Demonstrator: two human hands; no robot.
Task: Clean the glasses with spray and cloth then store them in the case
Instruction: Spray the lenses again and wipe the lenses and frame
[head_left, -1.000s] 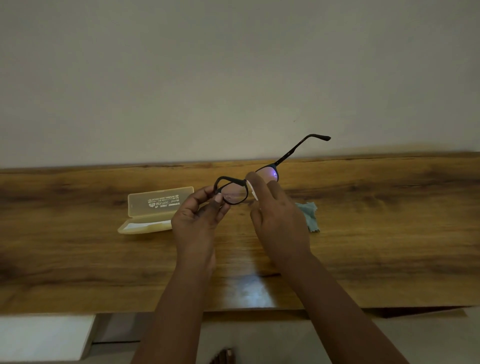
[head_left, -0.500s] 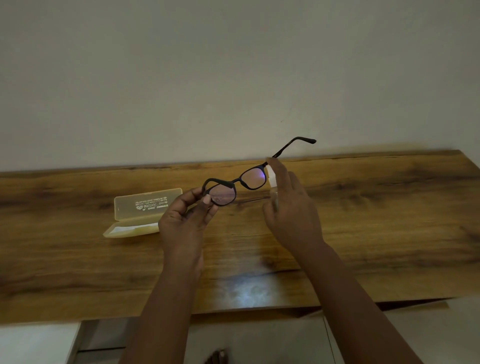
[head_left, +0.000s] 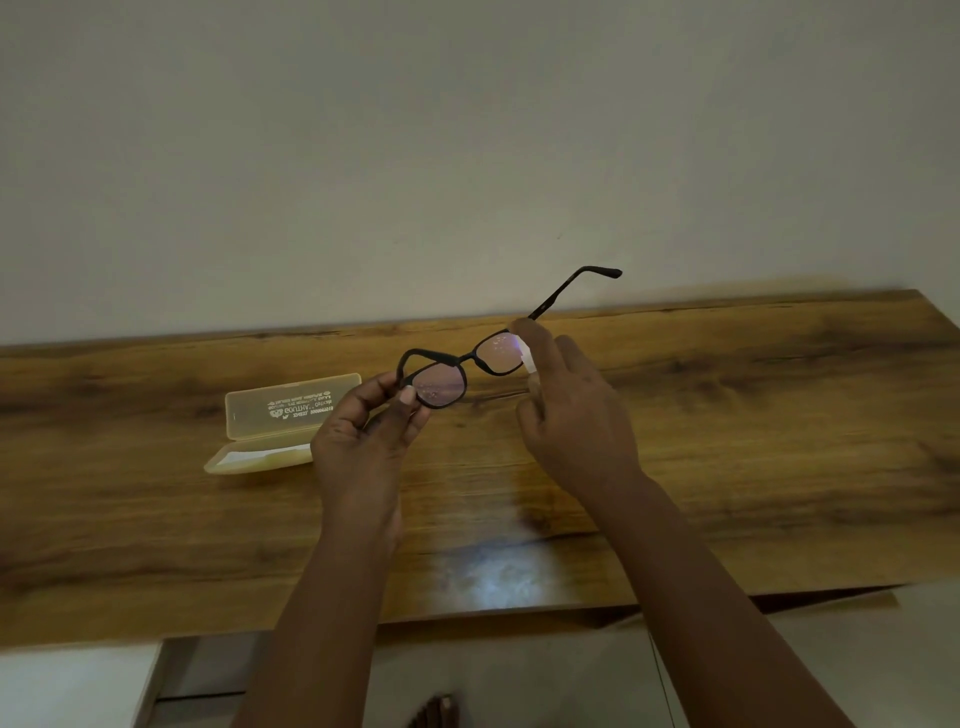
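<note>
Pinching the black glasses (head_left: 460, 371) by one lens rim with the left hand (head_left: 363, 441) above the wooden table (head_left: 779, 441); gripping a small white spray bottle (head_left: 529, 361) in the right hand (head_left: 576, 426), beside the other droplet-speckled lens; lying open behind, the yellow case (head_left: 280, 421).

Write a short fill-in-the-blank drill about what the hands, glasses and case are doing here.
The left hand pinches the glasses by the ____ lens rim.
The right hand holds a small white ____ beside the other lens.
The case lies ____ on the wooden table.
Both lenses carry ____.

Missing: left; spray bottle; open; droplets
</note>
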